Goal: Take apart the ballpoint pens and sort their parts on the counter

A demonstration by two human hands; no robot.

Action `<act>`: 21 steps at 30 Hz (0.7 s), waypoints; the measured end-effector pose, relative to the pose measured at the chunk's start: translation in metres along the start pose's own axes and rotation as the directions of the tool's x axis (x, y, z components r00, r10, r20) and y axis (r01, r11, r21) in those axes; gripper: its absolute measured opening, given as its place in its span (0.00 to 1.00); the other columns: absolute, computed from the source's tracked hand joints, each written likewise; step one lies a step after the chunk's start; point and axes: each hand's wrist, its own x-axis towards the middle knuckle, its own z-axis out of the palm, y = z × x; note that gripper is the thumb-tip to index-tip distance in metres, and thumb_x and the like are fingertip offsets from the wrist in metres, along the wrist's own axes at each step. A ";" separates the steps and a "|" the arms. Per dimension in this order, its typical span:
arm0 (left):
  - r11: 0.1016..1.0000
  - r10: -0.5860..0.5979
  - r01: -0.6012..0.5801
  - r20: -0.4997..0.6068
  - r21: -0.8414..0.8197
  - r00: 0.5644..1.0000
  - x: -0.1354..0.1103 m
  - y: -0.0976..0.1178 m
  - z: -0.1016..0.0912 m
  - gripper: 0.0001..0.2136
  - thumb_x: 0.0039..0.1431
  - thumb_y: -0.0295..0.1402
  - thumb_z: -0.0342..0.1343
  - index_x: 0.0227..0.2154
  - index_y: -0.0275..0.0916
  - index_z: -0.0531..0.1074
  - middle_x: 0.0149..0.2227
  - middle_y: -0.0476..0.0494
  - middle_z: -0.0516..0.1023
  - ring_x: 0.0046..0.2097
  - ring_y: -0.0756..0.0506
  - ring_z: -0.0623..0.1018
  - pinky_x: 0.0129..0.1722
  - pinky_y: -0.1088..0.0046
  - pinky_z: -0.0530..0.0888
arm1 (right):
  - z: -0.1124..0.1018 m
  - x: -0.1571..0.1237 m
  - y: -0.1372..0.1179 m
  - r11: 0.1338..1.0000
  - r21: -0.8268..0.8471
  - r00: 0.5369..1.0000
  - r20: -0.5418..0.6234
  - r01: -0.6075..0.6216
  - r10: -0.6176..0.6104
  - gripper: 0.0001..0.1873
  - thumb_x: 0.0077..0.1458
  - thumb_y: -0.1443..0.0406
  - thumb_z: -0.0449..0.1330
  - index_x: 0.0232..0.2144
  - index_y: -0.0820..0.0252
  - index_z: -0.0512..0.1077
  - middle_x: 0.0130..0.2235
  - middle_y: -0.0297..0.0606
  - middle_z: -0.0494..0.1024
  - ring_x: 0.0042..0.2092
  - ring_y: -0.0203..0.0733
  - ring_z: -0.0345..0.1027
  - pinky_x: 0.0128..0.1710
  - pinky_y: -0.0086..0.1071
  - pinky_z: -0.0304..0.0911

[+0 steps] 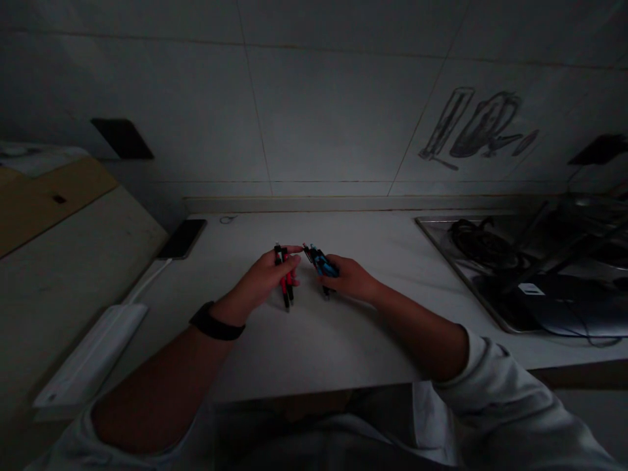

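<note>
Over the middle of the white counter (314, 353), my left hand (263, 275) is closed around red and black pens (286, 288), their tips pointing down toward me. My right hand (350, 278) grips blue and black pens (321, 263), tilted with their upper ends leaning left. The two bunches are close together with a small gap between them. A finger of my left hand reaches toward the top of the blue bunch; whether it touches I cannot tell. My fingers partly hide both bunches, and the dim light blurs the details.
A phone (184, 239) lies at the back left, with a white cable running to a white power strip (93, 356). A small ring-like thing (228, 220) rests near the wall. To the right is a metal-rimmed sink or hob (471, 294) with dark cables and a dark flat object (579, 304).
</note>
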 end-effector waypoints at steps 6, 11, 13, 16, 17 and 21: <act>0.984 -0.138 0.141 0.034 -0.108 0.990 0.005 -0.014 -0.003 0.24 0.56 0.36 0.70 0.54 0.37 0.71 0.37 0.48 0.73 0.30 0.51 0.75 0.32 0.68 0.80 | -0.008 -0.008 -0.005 0.929 -0.371 0.988 0.136 -0.012 0.067 0.17 0.58 0.57 0.63 0.46 0.59 0.75 0.44 0.44 0.82 0.43 0.47 0.74 0.38 0.32 0.60; 1.000 -0.017 0.018 -0.070 0.020 0.997 0.018 -0.026 -0.002 0.24 0.59 0.33 0.65 0.57 0.39 0.68 0.35 0.49 0.75 0.33 0.48 0.79 0.32 0.73 0.74 | -0.002 -0.015 -0.008 0.887 -0.462 0.991 0.122 0.016 0.045 0.19 0.58 0.60 0.61 0.50 0.60 0.74 0.49 0.49 0.81 0.48 0.51 0.75 0.44 0.35 0.63; 0.993 0.056 -0.045 -0.103 0.107 0.993 0.022 -0.029 -0.003 0.23 0.59 0.33 0.65 0.57 0.39 0.69 0.36 0.48 0.77 0.35 0.47 0.79 0.35 0.71 0.74 | 0.000 -0.017 -0.010 0.880 -0.474 0.993 0.113 0.023 0.035 0.18 0.59 0.61 0.60 0.50 0.60 0.74 0.49 0.49 0.81 0.48 0.50 0.75 0.45 0.35 0.63; 0.973 0.128 -0.106 -0.098 0.206 0.987 0.026 -0.031 -0.005 0.25 0.58 0.33 0.65 0.57 0.39 0.69 0.38 0.46 0.79 0.39 0.46 0.80 0.40 0.68 0.75 | 0.001 -0.020 -0.013 0.873 -0.486 0.994 0.107 0.024 0.032 0.18 0.60 0.61 0.59 0.51 0.60 0.73 0.49 0.48 0.81 0.49 0.49 0.75 0.47 0.35 0.64; 0.966 0.141 -0.116 -0.096 0.231 0.985 0.026 -0.031 -0.006 0.26 0.57 0.34 0.65 0.58 0.38 0.69 0.39 0.45 0.80 0.39 0.46 0.80 0.41 0.67 0.76 | 0.001 -0.021 -0.014 0.873 -0.488 0.994 0.105 0.025 0.030 0.18 0.61 0.61 0.59 0.51 0.60 0.73 0.50 0.48 0.81 0.49 0.49 0.75 0.47 0.35 0.64; 0.938 0.179 -0.130 -0.127 0.322 0.976 0.025 -0.030 -0.007 0.31 0.57 0.36 0.67 0.63 0.39 0.66 0.39 0.44 0.81 0.40 0.44 0.81 0.43 0.66 0.76 | -0.002 -0.021 -0.014 0.877 -0.480 0.995 0.102 0.030 0.022 0.18 0.62 0.61 0.59 0.52 0.60 0.73 0.50 0.48 0.80 0.49 0.49 0.75 0.47 0.35 0.63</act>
